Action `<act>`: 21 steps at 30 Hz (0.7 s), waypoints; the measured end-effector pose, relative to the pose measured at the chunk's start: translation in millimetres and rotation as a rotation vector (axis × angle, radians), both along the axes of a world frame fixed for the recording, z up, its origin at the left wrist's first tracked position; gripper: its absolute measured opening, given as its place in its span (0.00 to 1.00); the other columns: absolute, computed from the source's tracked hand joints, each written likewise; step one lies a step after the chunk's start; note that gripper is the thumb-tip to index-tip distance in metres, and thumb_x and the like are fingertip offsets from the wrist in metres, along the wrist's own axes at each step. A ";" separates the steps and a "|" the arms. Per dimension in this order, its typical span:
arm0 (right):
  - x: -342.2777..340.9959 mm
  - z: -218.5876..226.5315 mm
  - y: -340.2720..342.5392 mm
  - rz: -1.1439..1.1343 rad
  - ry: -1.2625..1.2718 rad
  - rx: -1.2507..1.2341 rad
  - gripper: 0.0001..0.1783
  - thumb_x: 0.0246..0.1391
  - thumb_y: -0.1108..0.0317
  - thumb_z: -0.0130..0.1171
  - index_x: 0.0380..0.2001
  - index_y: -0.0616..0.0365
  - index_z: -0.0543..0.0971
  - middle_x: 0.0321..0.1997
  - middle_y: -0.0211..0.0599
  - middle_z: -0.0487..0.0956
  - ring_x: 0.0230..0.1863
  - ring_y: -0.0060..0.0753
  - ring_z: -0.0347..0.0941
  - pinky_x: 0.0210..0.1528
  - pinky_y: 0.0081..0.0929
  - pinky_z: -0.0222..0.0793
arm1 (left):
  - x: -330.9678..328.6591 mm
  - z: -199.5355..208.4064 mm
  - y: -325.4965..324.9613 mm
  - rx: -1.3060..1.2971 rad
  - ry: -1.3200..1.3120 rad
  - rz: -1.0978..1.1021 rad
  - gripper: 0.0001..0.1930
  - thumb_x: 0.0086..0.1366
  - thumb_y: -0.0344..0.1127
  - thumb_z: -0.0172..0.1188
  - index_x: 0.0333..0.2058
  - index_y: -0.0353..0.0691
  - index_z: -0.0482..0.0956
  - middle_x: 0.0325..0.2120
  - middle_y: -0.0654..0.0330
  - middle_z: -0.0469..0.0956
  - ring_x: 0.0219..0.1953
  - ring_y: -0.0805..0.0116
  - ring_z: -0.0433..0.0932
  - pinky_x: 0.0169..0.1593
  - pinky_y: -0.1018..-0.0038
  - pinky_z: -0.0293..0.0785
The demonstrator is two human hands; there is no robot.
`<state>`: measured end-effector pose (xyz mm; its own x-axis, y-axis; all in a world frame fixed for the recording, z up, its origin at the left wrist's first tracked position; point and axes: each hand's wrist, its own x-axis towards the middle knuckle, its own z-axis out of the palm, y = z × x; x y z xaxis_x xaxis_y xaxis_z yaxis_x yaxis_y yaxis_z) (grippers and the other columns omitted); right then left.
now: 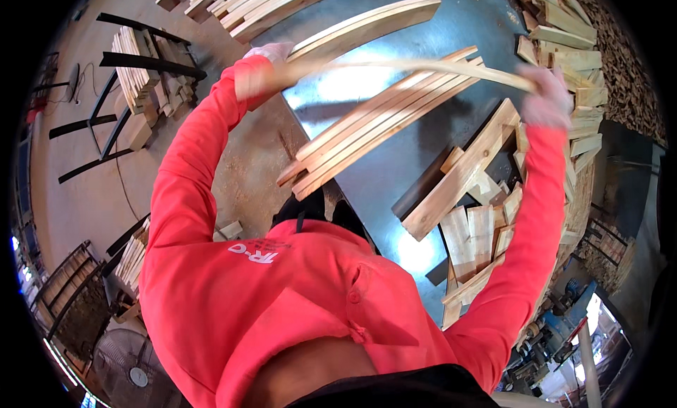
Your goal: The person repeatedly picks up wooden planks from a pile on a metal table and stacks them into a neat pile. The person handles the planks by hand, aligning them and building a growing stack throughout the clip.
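A long, thin wooden plank [395, 64] is raised above the metal table, stretched across between my hands. My left hand [273, 51], in a pale glove, is closed around its left end, which is smeared by motion. At the right end my gloved right hand [546, 98] grips the plank, also blurred. Beneath it a small stack of planks [384, 126] lies slantwise, its near end reaching past the table's edge. Just beyond my left hand rests another plank stack [370, 27].
The shiny metal table [381, 221] bears a wide board [462, 172] and loose short offcuts [472, 232] on its right. A heap of wood pieces [578, 62] lines the far right. Black racks [106, 119] with stacked planks stand left; a fan [134, 373] is at lower left.
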<state>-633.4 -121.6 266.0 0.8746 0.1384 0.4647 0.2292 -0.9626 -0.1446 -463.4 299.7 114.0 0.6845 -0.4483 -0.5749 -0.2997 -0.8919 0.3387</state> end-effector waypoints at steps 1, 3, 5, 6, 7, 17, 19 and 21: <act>38.6 -11.3 9.9 0.088 0.002 -0.123 0.17 0.41 0.82 0.46 0.30 0.51 0.81 0.28 0.32 0.81 0.37 0.35 0.79 0.63 0.53 0.57 | 9.0 0.3 3.4 -0.016 -0.022 -0.027 0.31 0.54 0.51 0.64 0.54 0.44 0.72 0.44 0.49 0.80 0.48 0.50 0.77 0.52 0.63 0.71; 105.9 -58.3 47.6 0.154 0.104 -0.243 0.11 0.46 0.74 0.49 0.26 0.45 0.79 0.23 0.30 0.79 0.34 0.32 0.78 0.65 0.47 0.57 | 15.6 -1.4 18.0 -0.036 -0.023 -0.010 0.31 0.56 0.54 0.62 0.54 0.46 0.72 0.43 0.50 0.80 0.48 0.50 0.77 0.53 0.63 0.70; 151.2 -114.2 80.2 0.041 0.346 -0.539 0.10 0.47 0.74 0.51 0.26 0.43 0.79 0.23 0.31 0.79 0.34 0.32 0.78 0.66 0.40 0.56 | 21.4 -0.7 21.8 -0.060 0.081 0.051 0.31 0.57 0.58 0.59 0.55 0.47 0.72 0.43 0.50 0.80 0.49 0.51 0.77 0.54 0.63 0.70; 168.0 -141.2 86.3 -0.039 0.435 -0.509 0.08 0.50 0.70 0.50 0.33 0.43 0.76 0.26 0.30 0.78 0.37 0.30 0.76 0.67 0.38 0.55 | 18.8 -5.4 28.6 -0.227 0.065 0.105 0.35 0.57 0.64 0.55 0.57 0.46 0.71 0.43 0.50 0.80 0.49 0.52 0.77 0.54 0.63 0.71; 176.0 -169.1 81.2 -0.138 0.490 -0.348 0.10 0.53 0.67 0.49 0.39 0.44 0.73 0.30 0.29 0.77 0.39 0.29 0.74 0.67 0.36 0.54 | 6.0 11.5 20.8 -0.385 0.270 0.164 0.41 0.55 0.67 0.56 0.60 0.45 0.67 0.47 0.48 0.78 0.50 0.51 0.77 0.56 0.64 0.70; 35.5 -125.3 99.2 -0.652 -0.269 0.383 0.36 0.41 0.64 0.68 0.57 0.56 0.69 0.64 0.48 0.63 0.64 0.53 0.60 0.67 0.42 0.57 | -13.5 5.1 35.7 -0.185 -0.158 0.109 0.47 0.50 0.50 0.68 0.66 0.44 0.56 0.58 0.44 0.68 0.60 0.54 0.69 0.59 0.66 0.68; -52.5 -137.5 87.1 -0.988 -0.166 0.338 0.40 0.42 0.57 0.70 0.59 0.56 0.67 0.65 0.55 0.61 0.65 0.55 0.59 0.67 0.42 0.57 | 7.8 7.4 55.5 -0.481 -0.155 0.143 0.47 0.49 0.50 0.69 0.65 0.41 0.59 0.57 0.45 0.70 0.59 0.57 0.69 0.60 0.65 0.65; -136.7 -158.7 87.9 -1.271 0.207 0.219 0.48 0.42 0.47 0.69 0.63 0.55 0.61 0.67 0.59 0.57 0.68 0.57 0.55 0.68 0.45 0.52 | 43.1 57.0 49.5 0.027 -0.415 0.036 0.42 0.53 0.53 0.65 0.63 0.40 0.62 0.56 0.49 0.72 0.60 0.56 0.68 0.62 0.70 0.64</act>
